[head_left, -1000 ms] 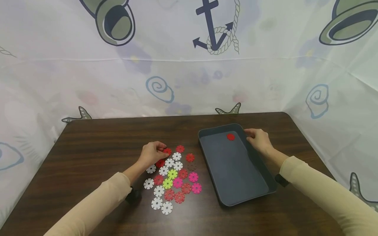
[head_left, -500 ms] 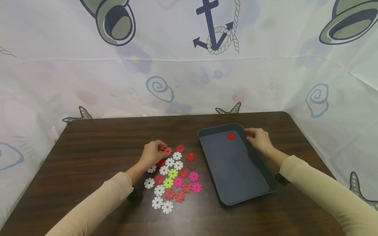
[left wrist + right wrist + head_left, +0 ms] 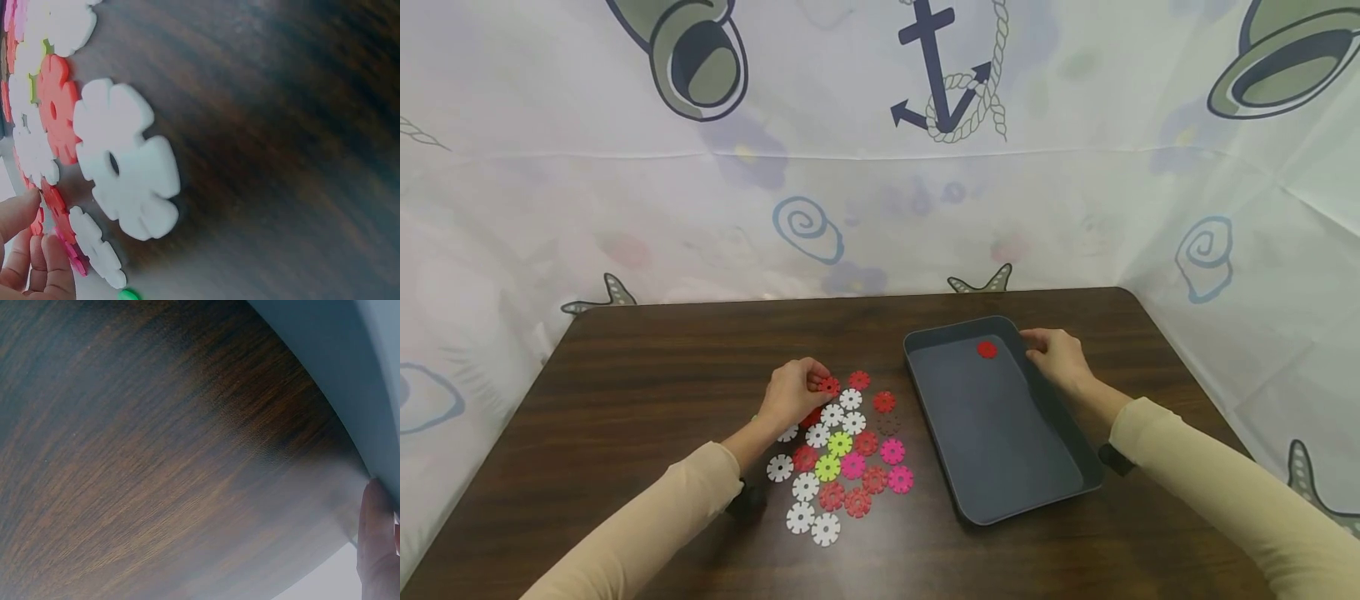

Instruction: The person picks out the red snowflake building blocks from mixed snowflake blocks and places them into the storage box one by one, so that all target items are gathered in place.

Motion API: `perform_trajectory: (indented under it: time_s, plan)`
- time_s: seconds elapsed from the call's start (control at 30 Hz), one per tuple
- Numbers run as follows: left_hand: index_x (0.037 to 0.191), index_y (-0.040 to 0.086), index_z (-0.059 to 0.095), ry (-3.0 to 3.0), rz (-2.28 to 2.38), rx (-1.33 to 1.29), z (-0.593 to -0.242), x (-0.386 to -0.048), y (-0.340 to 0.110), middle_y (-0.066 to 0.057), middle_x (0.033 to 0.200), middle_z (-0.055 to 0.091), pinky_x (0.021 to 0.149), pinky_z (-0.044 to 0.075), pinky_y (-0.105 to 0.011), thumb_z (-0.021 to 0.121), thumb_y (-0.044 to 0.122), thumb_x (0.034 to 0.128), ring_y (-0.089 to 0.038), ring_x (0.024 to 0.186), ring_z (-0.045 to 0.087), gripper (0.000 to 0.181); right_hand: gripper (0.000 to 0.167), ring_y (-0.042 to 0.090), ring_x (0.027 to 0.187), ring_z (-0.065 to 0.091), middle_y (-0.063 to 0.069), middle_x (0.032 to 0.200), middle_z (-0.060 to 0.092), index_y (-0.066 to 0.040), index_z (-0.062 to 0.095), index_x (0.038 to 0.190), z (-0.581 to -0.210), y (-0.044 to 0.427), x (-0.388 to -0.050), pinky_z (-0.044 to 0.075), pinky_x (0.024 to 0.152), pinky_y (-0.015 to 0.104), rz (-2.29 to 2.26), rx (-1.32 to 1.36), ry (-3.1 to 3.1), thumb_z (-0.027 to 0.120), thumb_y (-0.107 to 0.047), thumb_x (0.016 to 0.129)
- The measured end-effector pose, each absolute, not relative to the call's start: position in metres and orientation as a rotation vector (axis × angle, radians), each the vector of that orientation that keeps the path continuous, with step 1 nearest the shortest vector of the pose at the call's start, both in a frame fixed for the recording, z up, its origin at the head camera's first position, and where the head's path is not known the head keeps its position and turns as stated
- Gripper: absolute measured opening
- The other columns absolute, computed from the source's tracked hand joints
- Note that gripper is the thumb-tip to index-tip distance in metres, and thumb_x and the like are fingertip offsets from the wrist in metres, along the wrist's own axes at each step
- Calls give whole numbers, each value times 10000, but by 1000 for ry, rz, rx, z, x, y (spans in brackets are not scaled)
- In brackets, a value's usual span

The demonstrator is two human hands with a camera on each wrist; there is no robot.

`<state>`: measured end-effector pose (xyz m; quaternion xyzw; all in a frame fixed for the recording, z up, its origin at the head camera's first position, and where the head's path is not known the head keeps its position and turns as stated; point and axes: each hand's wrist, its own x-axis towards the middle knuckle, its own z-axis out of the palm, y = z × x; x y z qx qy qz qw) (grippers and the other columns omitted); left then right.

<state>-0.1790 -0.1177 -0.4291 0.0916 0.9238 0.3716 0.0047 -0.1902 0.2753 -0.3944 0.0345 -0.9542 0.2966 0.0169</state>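
Note:
At the upper left of the disc group, my left hand pinches a red notched disc between thumb and fingers. In the left wrist view the thumb and fingers show beside red and white discs, with a large white disc nearest the camera. My right hand holds the far right rim of the dark grey tray, thumb at the edge. One red disc lies inside the tray near its far end. The right wrist view shows fingers against the tray's outer wall.
Left of the tray, white discs, red discs, yellow-green discs and pink discs are spread on the brown wooden table. A patterned cloth hangs behind the table.
My left hand has shifted slightly right with the red disc between its fingertips. My right hand and the tray have stayed in place.

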Motion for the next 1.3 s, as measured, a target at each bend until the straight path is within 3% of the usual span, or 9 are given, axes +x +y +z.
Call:
perform_trajectory:
  time_s: [0.43, 0.87, 1.07, 1.3]
  plan:
    - [986, 7, 658, 2850, 1241, 267, -425, -179, -112, -117, 907, 642, 747, 520, -376, 744, -1, 760, -223, 824, 592, 241, 350, 183, 635, 511, 181, 827, 651, 76, 562, 1222, -393, 276, -190, 426, 570, 283, 933, 100, -2969, 571, 34, 875]
    - [998, 32, 672, 2750, 1387, 139, -424, -181, -111, -117, 927, 659, 741, 532, -344, 689, 7, 822, -225, 851, 612, 179, 347, 240, 755, 599, 262, 1025, 661, 78, 563, 1223, -393, 274, -189, 503, 652, 349, 953, 102, -2966, 565, 34, 879]
    - [1070, 52, 658, 2554, 1547, 10, -414, -184, -98, -123, 1011, 648, 757, 532, -317, 675, 59, 852, -240, 916, 616, 218, 342, 232, 737, 594, 249, 990, 672, 79, 570, 1213, -394, 273, -190, 495, 641, 341, 948, 95, -2962, 566, 35, 874]
    - [1156, 7, 616, 2259, 1781, -32, -398, -185, -61, -147, 1064, 626, 857, 507, -402, 649, 28, 864, -169, 895, 617, 294, 344, 194, 658, 534, 214, 891, 674, 86, 568, 1209, -394, 274, -190, 452, 599, 305, 944, 107, -2958, 565, 40, 869]
